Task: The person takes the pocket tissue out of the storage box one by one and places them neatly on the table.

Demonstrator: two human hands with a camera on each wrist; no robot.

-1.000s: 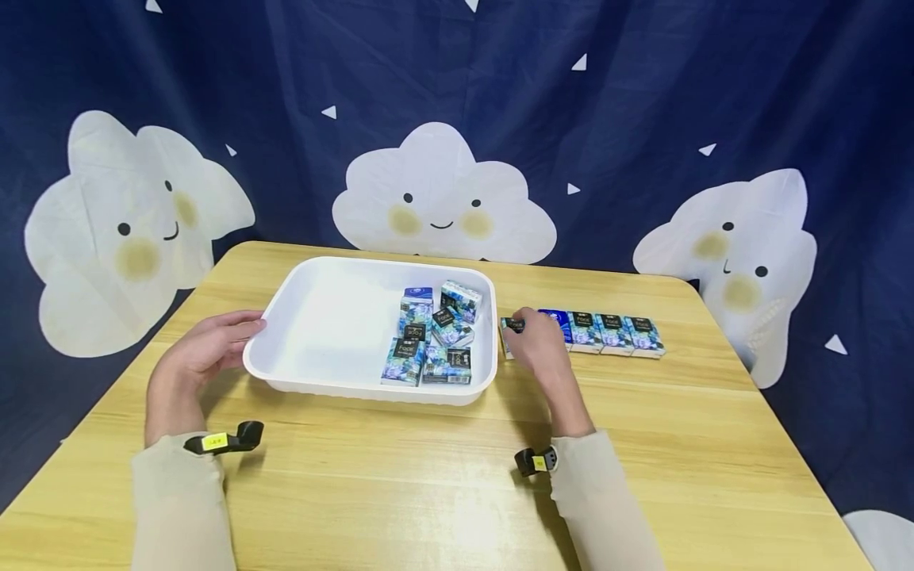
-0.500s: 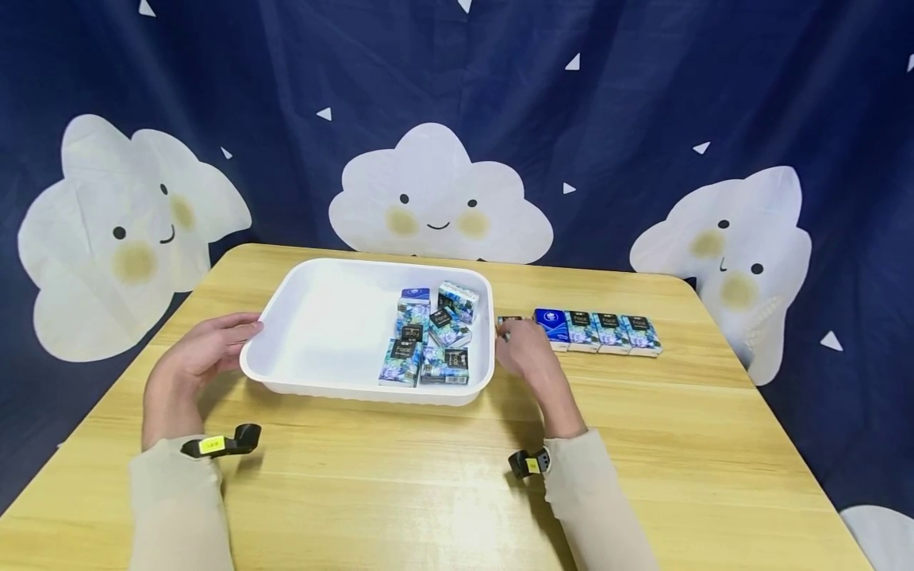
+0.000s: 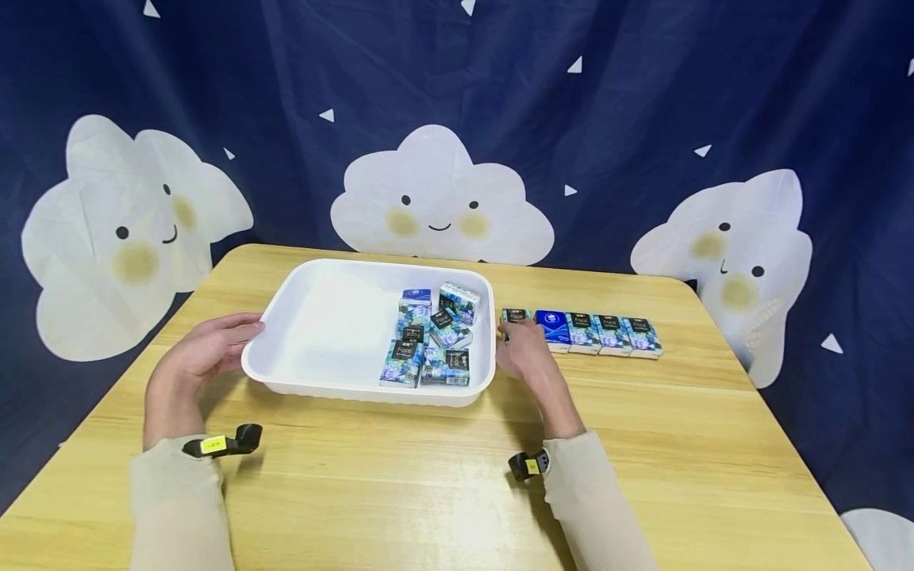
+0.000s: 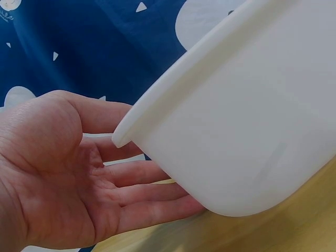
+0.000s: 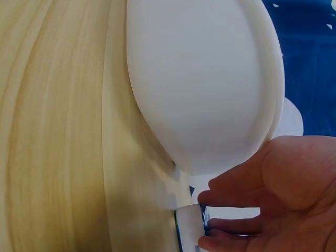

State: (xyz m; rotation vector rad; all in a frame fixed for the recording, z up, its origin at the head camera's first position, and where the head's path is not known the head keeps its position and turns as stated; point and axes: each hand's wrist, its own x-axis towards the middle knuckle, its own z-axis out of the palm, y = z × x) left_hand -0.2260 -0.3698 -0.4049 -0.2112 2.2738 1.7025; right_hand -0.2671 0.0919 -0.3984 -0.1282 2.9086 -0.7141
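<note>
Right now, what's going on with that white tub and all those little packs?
A person's left hand rests against the left end of the tub. The right hand is just past the other end, its fingers seeming to touch the first pack in a row of five on the table. The second one is a plain blue pack. More packs lie in the tub's right half, some of them crooked.

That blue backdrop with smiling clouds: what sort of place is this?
Perhaps an indoor filming spot, though I can't be sure: a cloud-patterned curtain hangs behind a wood-grain table, and black wrist-worn devices are in view.
</note>
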